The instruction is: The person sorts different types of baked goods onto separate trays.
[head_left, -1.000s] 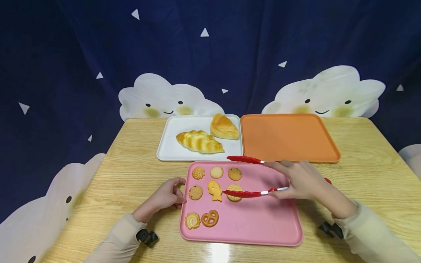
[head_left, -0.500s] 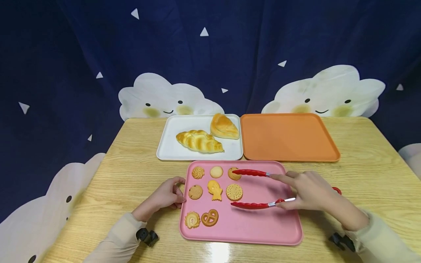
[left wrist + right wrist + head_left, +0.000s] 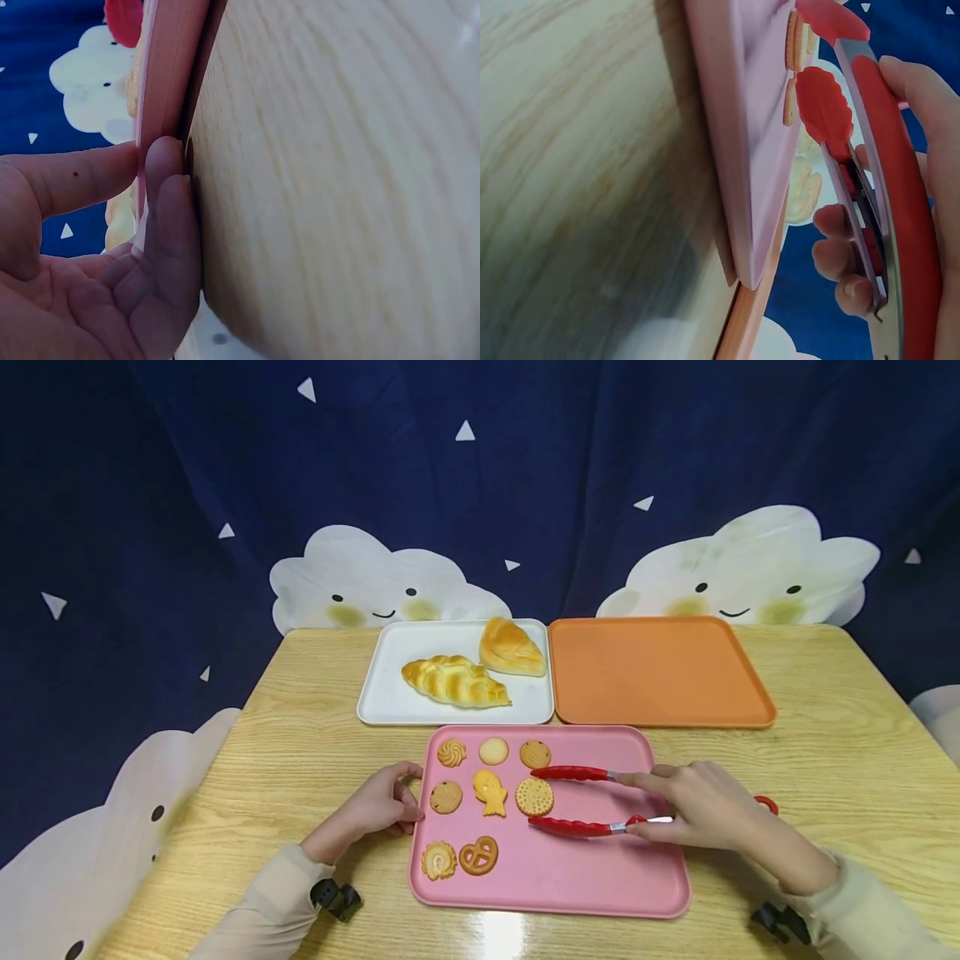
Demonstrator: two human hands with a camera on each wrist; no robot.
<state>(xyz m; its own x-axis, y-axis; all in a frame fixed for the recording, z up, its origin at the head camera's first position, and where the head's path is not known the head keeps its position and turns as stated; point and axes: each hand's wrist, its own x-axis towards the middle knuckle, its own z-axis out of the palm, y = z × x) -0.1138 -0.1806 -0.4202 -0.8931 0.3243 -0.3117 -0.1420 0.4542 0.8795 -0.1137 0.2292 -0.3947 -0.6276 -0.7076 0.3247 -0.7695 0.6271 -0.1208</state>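
Observation:
My right hand (image 3: pixel 708 806) grips red-tipped tongs (image 3: pixel 577 774). Their two tips are spread apart, one on each side of a round dotted cracker (image 3: pixel 535 797) on the pink tray (image 3: pixel 600 885); I cannot tell whether they touch it. In the right wrist view the tongs' red handle (image 3: pixel 900 187) lies between thumb and fingers. My left hand (image 3: pixel 381 802) holds the tray's left edge, thumb at the rim and fingers along the side in the left wrist view. Also on the tray are a fish-shaped cookie (image 3: pixel 491 792), a pretzel (image 3: pixel 478 857) and several round cookies (image 3: pixel 446 797).
Behind the pink tray stands a white tray (image 3: pixel 382 693) with a braided bread (image 3: pixel 453 682) and a wedge-shaped bread (image 3: pixel 512 648). An orange tray (image 3: pixel 660 672) adjoins it on the right. All rest on a wooden table (image 3: pixel 300 718) before a dark blue curtain (image 3: pixel 525 485).
The right hand has drawn the tongs slightly right and down, and their tips have come closer together around the dotted cracker. The left hand stays at the tray edge.

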